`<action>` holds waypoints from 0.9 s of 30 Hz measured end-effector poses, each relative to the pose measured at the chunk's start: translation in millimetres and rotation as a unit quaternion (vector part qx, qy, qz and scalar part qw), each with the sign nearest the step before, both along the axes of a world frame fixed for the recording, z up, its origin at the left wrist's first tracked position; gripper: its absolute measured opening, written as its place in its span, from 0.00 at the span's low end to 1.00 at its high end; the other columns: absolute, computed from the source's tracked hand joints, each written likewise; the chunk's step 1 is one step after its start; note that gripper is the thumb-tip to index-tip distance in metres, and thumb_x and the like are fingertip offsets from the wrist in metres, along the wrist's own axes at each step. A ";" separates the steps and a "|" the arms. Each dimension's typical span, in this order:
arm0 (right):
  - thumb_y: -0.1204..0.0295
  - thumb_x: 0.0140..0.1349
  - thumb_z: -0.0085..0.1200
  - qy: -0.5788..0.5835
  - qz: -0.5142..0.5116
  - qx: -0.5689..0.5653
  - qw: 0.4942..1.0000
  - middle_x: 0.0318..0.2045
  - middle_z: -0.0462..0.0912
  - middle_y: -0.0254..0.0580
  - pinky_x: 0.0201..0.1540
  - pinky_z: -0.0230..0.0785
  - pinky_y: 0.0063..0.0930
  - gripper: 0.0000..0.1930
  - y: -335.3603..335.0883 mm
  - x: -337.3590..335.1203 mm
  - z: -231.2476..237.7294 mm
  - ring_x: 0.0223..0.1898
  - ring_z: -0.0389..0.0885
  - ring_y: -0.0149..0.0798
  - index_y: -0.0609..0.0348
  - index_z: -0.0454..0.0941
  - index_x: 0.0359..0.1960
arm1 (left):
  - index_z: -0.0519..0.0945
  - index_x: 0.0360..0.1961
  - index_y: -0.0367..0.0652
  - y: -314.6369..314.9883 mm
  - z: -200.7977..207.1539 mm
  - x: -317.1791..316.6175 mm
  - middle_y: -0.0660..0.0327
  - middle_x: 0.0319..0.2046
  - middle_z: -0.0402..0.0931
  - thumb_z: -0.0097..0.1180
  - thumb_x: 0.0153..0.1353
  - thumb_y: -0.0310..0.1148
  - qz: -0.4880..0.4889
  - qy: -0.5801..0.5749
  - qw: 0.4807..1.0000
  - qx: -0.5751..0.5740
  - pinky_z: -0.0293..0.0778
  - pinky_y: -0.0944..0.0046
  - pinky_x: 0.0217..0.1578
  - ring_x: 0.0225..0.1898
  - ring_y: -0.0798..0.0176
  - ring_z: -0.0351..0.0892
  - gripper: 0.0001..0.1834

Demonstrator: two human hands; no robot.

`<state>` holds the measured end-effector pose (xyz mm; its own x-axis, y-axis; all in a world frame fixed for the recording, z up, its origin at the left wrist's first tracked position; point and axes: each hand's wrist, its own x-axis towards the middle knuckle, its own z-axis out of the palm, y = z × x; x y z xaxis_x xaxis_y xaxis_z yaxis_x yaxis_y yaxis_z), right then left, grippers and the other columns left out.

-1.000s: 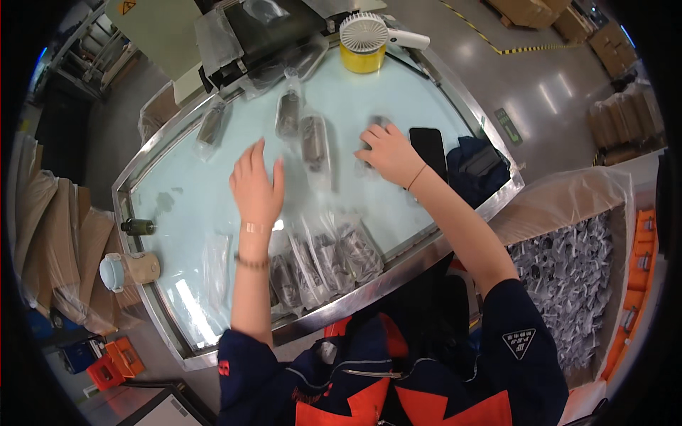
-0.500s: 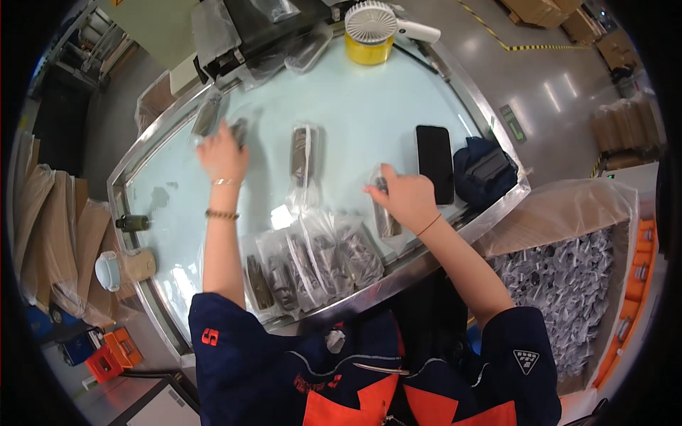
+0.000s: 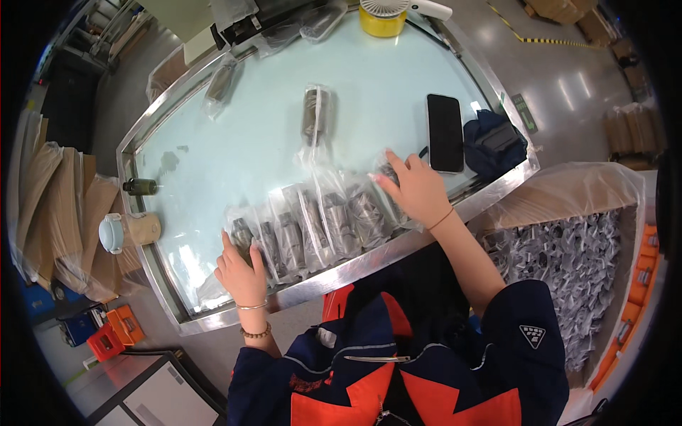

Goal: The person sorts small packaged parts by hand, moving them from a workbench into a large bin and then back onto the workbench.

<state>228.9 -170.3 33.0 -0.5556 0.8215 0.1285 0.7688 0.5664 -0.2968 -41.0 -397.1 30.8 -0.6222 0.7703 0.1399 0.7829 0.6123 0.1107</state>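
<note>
Several dark, roughly cylindrical parts in clear plastic bags lie in a row along the near edge of the pale tabletop (image 3: 369, 67). My left hand (image 3: 243, 275) has its thumb and fingers around the bagged part (image 3: 241, 233) at the row's left end. At the right end, my right hand (image 3: 420, 188) pinches another bagged part (image 3: 388, 170), mostly hidden under the palm. Beyond the row, a bagged olive-brown part (image 3: 311, 117) lies by itself in the middle. One more bagged part (image 3: 220, 79) rests near the far left edge.
A black phone (image 3: 445, 133) and dark blue cloth (image 3: 495, 138) lie on the right. On the left are a small dark-green bottle (image 3: 140, 187) and a cream cup (image 3: 142, 228). A white fan on a yellow base (image 3: 382, 25) stands at the back. A lined box (image 3: 558, 284) of grey pieces stands at right.
My left hand has come back from the far left to the row's left end, bringing a bagged part. My right hand stays at its bagged part. The view has shifted slightly.
</note>
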 end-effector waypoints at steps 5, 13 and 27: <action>0.46 0.45 0.63 -0.004 -0.027 -0.082 0.996 0.42 0.71 0.54 0.36 0.70 0.41 0.47 -40.5 -3.5 29.6 0.41 0.72 0.49 0.65 0.62 0.62 | 0.58 0.64 0.35 7.5 17.0 21.5 0.44 0.55 0.66 0.61 0.47 0.45 0.014 -0.055 0.998 0.013 0.62 0.50 0.50 0.51 0.44 0.69 0.45; 0.55 0.29 0.70 -0.127 -0.062 -0.034 0.989 0.46 0.67 0.55 0.45 0.67 0.43 0.60 -43.7 -30.6 7.7 0.46 0.69 0.51 0.65 0.50 0.66 | 0.53 0.64 0.31 48.7 7.9 13.6 0.42 0.52 0.65 0.68 0.32 0.42 -0.065 -0.065 0.992 -0.087 0.67 0.50 0.50 0.50 0.43 0.68 0.58; 0.67 0.47 0.59 0.337 -0.044 -0.593 0.730 0.45 0.72 0.48 0.51 0.65 0.28 0.52 -15.0 16.4 27.0 0.47 0.73 0.35 0.73 0.35 0.67 | 0.49 0.65 0.39 73.8 64.6 68.4 0.51 0.49 0.68 0.59 0.48 0.27 0.030 -0.748 0.642 0.165 0.72 0.62 0.47 0.48 0.60 0.73 0.45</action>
<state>245.3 -185.3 60.0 -0.6328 0.6053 -0.4829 0.2394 -0.4401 -0.8655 27.4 -323.3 95.4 -0.2773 0.8212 -0.4987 -0.3751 0.3854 0.8431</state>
